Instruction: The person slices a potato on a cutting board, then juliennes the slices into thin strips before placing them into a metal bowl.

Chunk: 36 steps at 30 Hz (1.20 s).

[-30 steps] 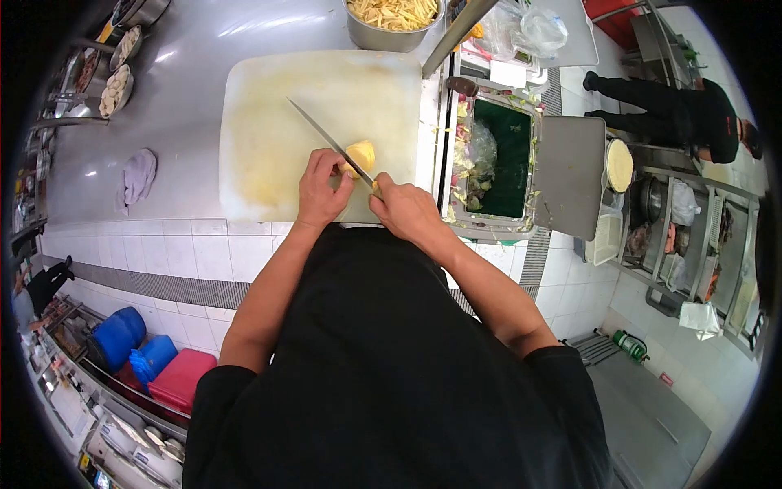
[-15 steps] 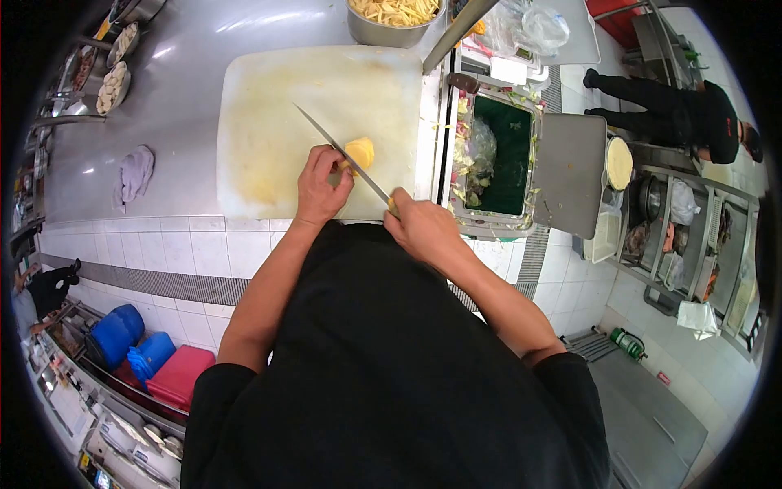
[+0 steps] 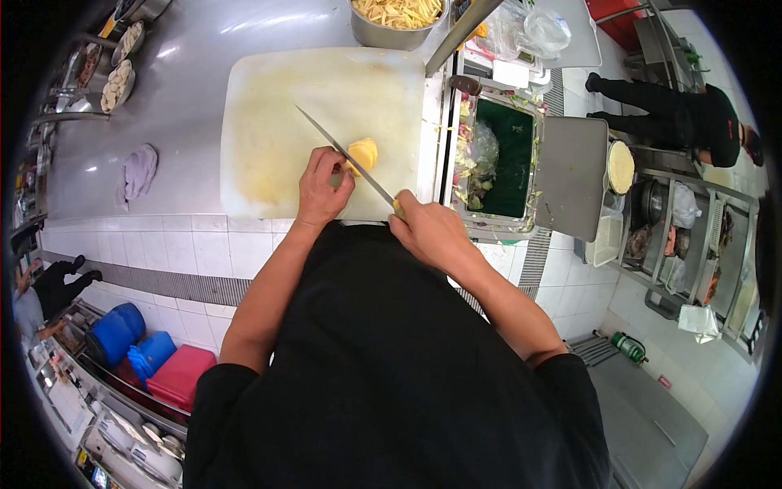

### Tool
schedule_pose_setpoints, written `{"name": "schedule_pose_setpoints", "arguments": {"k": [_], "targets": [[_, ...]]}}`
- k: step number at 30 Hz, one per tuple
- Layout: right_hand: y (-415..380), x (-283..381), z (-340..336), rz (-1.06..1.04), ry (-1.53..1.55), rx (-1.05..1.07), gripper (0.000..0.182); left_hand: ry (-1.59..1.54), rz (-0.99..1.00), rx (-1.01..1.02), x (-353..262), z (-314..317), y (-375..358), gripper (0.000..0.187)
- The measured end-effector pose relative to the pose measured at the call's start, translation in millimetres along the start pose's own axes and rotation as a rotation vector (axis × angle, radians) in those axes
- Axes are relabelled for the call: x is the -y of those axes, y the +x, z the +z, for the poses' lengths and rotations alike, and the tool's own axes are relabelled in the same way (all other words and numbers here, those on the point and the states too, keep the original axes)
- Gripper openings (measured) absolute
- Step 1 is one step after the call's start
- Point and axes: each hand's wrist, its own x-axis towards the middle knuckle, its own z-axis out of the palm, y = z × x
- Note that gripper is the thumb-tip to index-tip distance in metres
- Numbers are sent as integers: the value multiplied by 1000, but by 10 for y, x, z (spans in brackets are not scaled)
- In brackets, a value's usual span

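Peeled yellow potato slices (image 3: 364,152) lie on a pale cutting board (image 3: 269,98) near its front edge. My left hand (image 3: 326,186) has its fingers curled against the near side of the potato, pinching it. A long-bladed knife (image 3: 327,136) crosses diagonally over the board, its tip pointing to the far left. My right hand (image 3: 433,234) wraps around the yellowish handle. The blade passes between my left fingertips and the larger slices; its lower edge is too small to make out.
A metal bowl of yellow strips (image 3: 397,35) stands behind the board. Right of it is a bin (image 3: 507,159) edged with vegetable scraps. A purple-grey cloth (image 3: 138,174) lies on the steel counter, with bowls at far left. Other people stand at both sides.
The view has shifted very slightly. Both hands, the knife and the potato stay almost in the same place. The person at far left has moved a little.
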Motion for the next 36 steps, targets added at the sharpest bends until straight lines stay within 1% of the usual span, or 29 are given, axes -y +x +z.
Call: {"name": "schedule_pose_setpoints", "arguments": {"k": [1,5,7,15,17,21,23,26,29,33,36], "targets": [[-67,4,-37,33,-4,44,29,4,-3,-4,3,6,-4,26],[-171,-48,4,39,-13,33,29,-3,-6,1,3,16,-3,25],[-143,-13,11,15,-18,-2,26,-4,-6,-1,-15,13,6,24],[79,-93,130,-30,-34,-70,25,14,3,17,-1,-2,-6,24],[97,-95,125,-48,-29,-88,25,6,-35,22,12,-1,-5,25],[77,-69,102,-25,-34,-53,24,8,-50,2,-19,2,1,26],[78,-75,107,-15,-30,-45,24,19,-23,13,-6,2,-2,28],[106,-102,111,6,15,-19,28,21,-27,23,5,13,-11,30],[188,-81,139,9,10,0,28,-2,-17,9,21,17,-15,30],[419,-206,459,-39,35,-58,28,4,-34,32,-3,9,-47,30],[581,-209,483,-74,34,-91,29,-3,-16,20,7,-16,-5,30]]}}
